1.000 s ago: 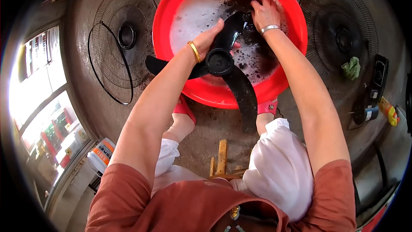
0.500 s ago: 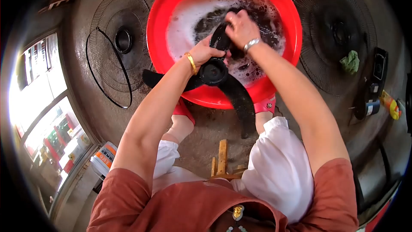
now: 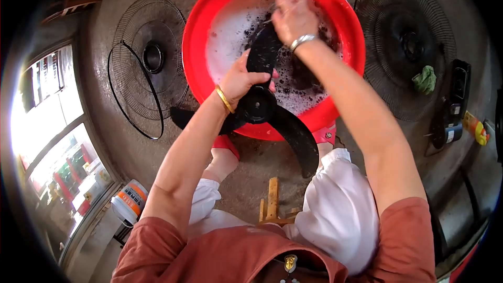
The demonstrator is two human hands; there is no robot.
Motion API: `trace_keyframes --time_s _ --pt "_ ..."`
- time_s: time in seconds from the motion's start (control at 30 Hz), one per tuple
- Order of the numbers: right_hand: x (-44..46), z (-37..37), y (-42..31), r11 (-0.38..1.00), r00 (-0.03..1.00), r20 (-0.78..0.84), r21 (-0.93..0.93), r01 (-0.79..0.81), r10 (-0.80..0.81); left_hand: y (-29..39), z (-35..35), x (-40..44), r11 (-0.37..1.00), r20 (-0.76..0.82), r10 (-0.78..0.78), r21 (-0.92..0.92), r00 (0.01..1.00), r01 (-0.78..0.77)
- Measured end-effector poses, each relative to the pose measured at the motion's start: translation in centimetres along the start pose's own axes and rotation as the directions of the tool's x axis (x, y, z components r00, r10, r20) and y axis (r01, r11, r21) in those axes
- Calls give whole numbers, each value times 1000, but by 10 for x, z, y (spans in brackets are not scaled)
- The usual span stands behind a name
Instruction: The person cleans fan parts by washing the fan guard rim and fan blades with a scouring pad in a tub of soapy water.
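A black three-bladed fan blade is held over the near rim of a red basin of dark, sudsy water. My left hand is closed around one blade just above the hub, thumb on top and fingertips showing at its right edge. The other two blades hang out over the near rim, one to the left and one toward my knees. My right hand is at the far tip of the gripped blade, fingers curled and slightly blurred; whatever they hold is hidden.
Round wire fan grilles lie on the floor, one left with a thin black hoop, one right with a green cloth. A black fan base part lies farther right. A white bucket stands lower left.
My right hand has moved up and away along the blade to its tip. My left hand and the fan blade have shifted slightly toward me, baring more of the gripped blade.
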State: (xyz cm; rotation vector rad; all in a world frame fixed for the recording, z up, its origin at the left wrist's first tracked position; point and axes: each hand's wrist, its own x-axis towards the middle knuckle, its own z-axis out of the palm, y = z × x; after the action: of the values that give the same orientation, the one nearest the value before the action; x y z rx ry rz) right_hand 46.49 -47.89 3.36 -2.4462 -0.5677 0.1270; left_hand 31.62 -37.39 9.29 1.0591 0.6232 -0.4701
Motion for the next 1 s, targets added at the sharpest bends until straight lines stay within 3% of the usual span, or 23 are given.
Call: trace_keyframes --time_s 0.07,0.17,0.27,0.3,0.37,0.4,0.47,0.5,0.6,0.67,0.73,0.8,0.83,0.93,0.97,1.0 --pt "13 -6 10 998 998 -22 -26 -52 51 -1 8 -2 1000 -18 23 16 1000 -23" --pt "-9 -1 -13 988 998 -36 143 57 -52 -1 6 4 1000 -31 4 -3 1000 -4" --pt "-49 -10 -54 916 978 18 354 189 -208 -10 5 5 988 -181 122 113 976 -103" --pt "-46 -9 -51 925 978 -9 324 201 -209 -8 4 2 978 -154 166 154 974 -142" --pt "-36 -5 -37 936 974 -56 267 228 -221 -11 5 -11 996 -109 86 43 990 -81" --pt "-19 -2 -23 971 986 -103 187 146 -129 -11 7 -15 998 -79 53 -11 995 -54" --pt "14 0 13 992 992 19 -18 -122 123 -12 11 -21 998 -137 57 -21 989 -60" --pt "23 7 33 982 982 52 -70 -175 179 -12 9 -22 998 -164 54 -17 985 -57" --pt "2 13 51 994 990 94 8 -107 106 -7 3 -24 998 -195 45 -33 980 -53" --pt "-20 28 57 997 995 98 -82 0 8 -7 -4 -23 998 -212 34 -41 977 -44" --pt "-34 40 63 975 954 298 -220 28 41 -10 -11 -17 999 -224 12 -33 974 -20" --pt "-39 43 69 974 884 467 -189 124 -22 -12 -17 -10 998 -215 -41 -50 976 31" --pt "-27 34 63 989 763 646 -132 69 33 -12 -18 -7 996 -222 -77 -69 972 63" --pt "-28 35 57 967 942 330 212 -141 64 -22 -28 7 987 -219 -150 -93 964 132" --pt "-29 32 47 965 951 274 173 -195 143 -23 -32 10 980 -194 -182 -115 964 162" --pt "-33 35 41 964 976 191 225 -145 102 -26 -37 12 972 -168 -215 -134 962 194"
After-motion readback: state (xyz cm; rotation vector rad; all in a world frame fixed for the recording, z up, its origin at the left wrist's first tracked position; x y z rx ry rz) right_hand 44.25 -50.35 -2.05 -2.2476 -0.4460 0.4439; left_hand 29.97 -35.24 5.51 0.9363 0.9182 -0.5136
